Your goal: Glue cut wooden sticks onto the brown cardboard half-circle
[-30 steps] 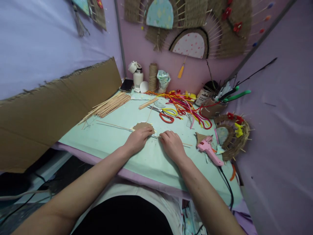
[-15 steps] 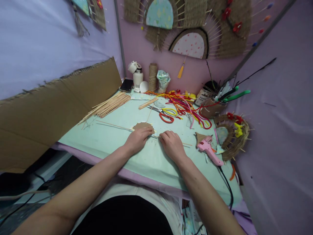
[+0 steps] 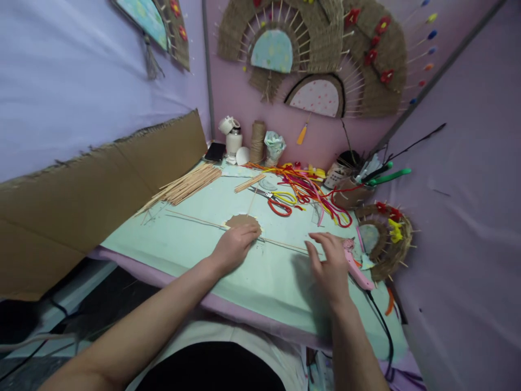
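Note:
A small brown cardboard half-disc lies on the table with thin wooden sticks reaching out from it to the left and right. One more thin stick points away from its curved edge. My left hand presses on the near edge of the half-disc, fingers together; its thumb is hidden. Off to the right, my right hand is raised above the table, holding nothing, thumb and fingers apart. Just beyond it lies a pink glue gun, partly covered by the hand.
Behind are a pile of wooden sticks, scissors and coloured pipe cleaners. A twine spool and a pen holder stand at the back. Cardboard walls the left. A woven ornament sits right.
My right hand has let go of the stick near the half-disc and moved right towards the glue gun, its fingers opening. My left hand stays on the half-disc. The view has tilted up slightly.

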Available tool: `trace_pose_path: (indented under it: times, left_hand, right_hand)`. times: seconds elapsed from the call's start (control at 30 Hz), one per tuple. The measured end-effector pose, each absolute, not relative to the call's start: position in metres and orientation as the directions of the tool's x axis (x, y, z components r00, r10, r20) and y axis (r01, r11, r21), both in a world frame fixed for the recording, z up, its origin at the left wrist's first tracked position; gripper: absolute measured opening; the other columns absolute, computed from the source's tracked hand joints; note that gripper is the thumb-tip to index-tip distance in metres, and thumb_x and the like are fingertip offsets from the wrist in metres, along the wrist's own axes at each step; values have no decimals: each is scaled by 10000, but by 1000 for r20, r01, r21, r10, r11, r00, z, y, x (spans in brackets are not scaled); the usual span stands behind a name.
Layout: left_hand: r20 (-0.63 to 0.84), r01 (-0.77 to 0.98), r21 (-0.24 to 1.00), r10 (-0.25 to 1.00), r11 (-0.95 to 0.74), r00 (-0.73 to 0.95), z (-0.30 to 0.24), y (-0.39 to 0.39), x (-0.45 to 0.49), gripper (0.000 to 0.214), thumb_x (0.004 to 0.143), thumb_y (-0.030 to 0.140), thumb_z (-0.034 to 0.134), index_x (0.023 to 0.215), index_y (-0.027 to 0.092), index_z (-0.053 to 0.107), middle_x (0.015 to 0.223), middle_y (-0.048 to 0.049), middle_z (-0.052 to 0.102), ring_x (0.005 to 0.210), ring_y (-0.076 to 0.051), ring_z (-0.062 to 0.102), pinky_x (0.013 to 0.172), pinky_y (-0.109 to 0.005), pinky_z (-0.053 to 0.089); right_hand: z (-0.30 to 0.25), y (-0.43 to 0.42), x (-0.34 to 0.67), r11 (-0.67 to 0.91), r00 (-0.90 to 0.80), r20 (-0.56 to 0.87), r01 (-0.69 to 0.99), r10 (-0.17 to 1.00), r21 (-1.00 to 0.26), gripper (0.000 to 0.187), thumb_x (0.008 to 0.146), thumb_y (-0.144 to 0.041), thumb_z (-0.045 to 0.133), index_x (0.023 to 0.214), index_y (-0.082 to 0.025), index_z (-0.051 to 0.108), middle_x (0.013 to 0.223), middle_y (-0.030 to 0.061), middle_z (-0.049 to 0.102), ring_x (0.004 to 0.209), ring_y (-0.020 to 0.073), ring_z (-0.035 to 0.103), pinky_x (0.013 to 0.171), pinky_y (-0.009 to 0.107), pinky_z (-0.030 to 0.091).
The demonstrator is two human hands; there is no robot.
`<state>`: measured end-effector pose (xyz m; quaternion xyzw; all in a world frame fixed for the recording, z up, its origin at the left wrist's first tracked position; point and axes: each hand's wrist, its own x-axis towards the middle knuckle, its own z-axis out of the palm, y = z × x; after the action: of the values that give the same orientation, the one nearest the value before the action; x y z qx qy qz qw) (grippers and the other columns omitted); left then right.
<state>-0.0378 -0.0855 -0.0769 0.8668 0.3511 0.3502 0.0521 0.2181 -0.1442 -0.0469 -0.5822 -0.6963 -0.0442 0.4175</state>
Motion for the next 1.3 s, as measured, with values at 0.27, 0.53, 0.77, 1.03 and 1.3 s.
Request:
trace_pose_path:
  times: [0.27,0.53,0.77,1.03,1.3]
  left_hand:
    - [659,350,268,436,-898,614,-49,-127,-14,385,874,61,442,1150,201,671,1181,-95,717,1167,-200,636,1029,-432,515]
    - [584,527,271,573,-806,575,-13,-74,-22,278,902,144,491,1077,201,699,1159,-94,721,1096,-231,662,1022,-457,510]
    - [495,621,333,692,-710,526,-13,-38,-46,306,904,189,454,1064,176,714,1132,-90,730,1061,-252,666,970,-434,530]
    - [289,643,441,778,-625,558,-26,-53,-51,348,919,224,411,1089,211,714,1185,-54,716,1117,-228,644,1016,-386,489]
    - [251,590,485,749,-645,613,-24,-59,-51,348,929,223,384,1049,226,711,1217,-42,695,1157,-222,616,1008,-380,483]
  right_hand:
    - [-74,-192,311,-158,290,456,939,842,-305,466,858,-518,479,1116,-163,638,1051,187,632,1035,344,568,907,492,445]
    - [-91,-194,320,-359,387,238,921,891,-153,496,829,-404,590,1246,-137,601,1173,187,597,1086,325,571,927,444,446]
    - [-70,-167,308,-404,423,98,899,901,-165,487,855,-337,619,1289,-120,591,1143,178,607,1075,291,585,937,374,415]
    - [-56,-166,319,-415,454,51,850,889,-324,374,859,-316,582,1133,-78,671,1045,172,620,1040,271,586,914,326,430]
    - [-23,-195,322,-196,450,101,565,887,-801,475,781,-541,646,1090,-184,700,1012,96,696,945,268,618,789,350,509]
